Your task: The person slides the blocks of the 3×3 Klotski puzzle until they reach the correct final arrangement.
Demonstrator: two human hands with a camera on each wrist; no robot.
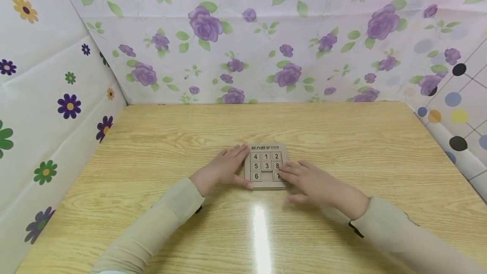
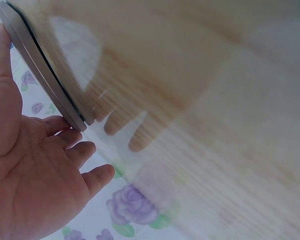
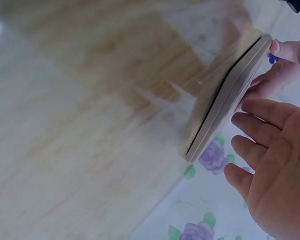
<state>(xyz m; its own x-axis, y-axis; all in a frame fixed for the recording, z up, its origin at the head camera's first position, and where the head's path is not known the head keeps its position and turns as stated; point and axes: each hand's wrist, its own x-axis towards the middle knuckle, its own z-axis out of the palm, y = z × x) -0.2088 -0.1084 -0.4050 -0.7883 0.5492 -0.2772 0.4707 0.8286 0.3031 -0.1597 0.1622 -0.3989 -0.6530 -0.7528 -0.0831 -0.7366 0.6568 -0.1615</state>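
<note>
A square number slide puzzle (image 1: 267, 185) lies flat on the table, with a printed heading along its far edge. Its rows of tiles read 4, 1, 2, then 5, 3, 8, then 6, a gap and 7. My left hand (image 1: 224, 168) holds the board by its left side, thumb at the near corner and fingers at the far one. In the left wrist view that hand (image 2: 35, 160) spans the board's edge (image 2: 45, 70). My right hand (image 1: 313, 183) reaches over the right side, its extended fingertips on the 8 tile and partly covering the 7.
The glossy wooden table (image 1: 171, 138) carries a bright light streak in front of the puzzle. Behind stands a purple-flowered cloth (image 1: 243, 41); a daisy-patterned cloth (image 1: 45, 109) hangs at the left and a dotted one (image 1: 456, 96) at the right.
</note>
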